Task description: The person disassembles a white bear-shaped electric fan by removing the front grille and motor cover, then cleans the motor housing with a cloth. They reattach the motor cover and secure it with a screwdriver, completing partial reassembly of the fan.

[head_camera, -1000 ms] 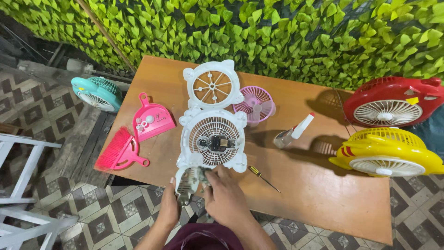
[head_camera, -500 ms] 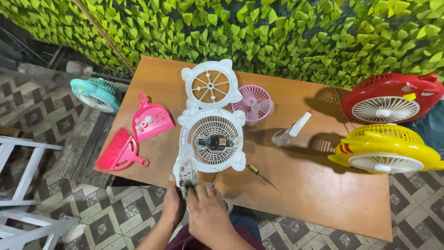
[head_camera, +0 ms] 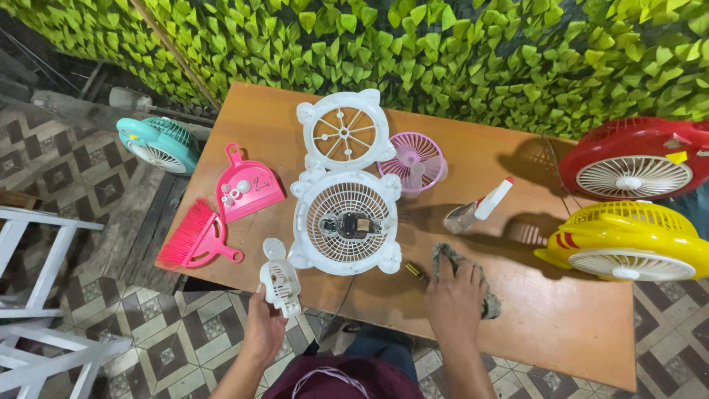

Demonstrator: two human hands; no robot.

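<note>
My left hand [head_camera: 264, 327] holds a small white plastic fan part [head_camera: 280, 280] at the table's near edge, just left of the white fan housing [head_camera: 346, 222] with its motor showing. My right hand [head_camera: 456, 297] rests palm down on a grey cloth [head_camera: 464, 275] on the wooden table [head_camera: 561, 325]. A screwdriver [head_camera: 415, 271] lies just left of that hand. A white front grille [head_camera: 346, 131] sits behind the housing.
A pink dustpan [head_camera: 245, 188] with small parts and a pink brush [head_camera: 192, 238] lie at left. A pink fan blade guard [head_camera: 415, 162], spray bottle [head_camera: 478, 207], yellow fan [head_camera: 628, 241] and red fan [head_camera: 635, 158] stand right. A teal fan [head_camera: 158, 143] sits off-table left; white furniture [head_camera: 37, 295] stands left.
Both hands were together at the housing's lower edge. Now the left hand has pulled the white part away, and the right hand has moved right onto the cloth.
</note>
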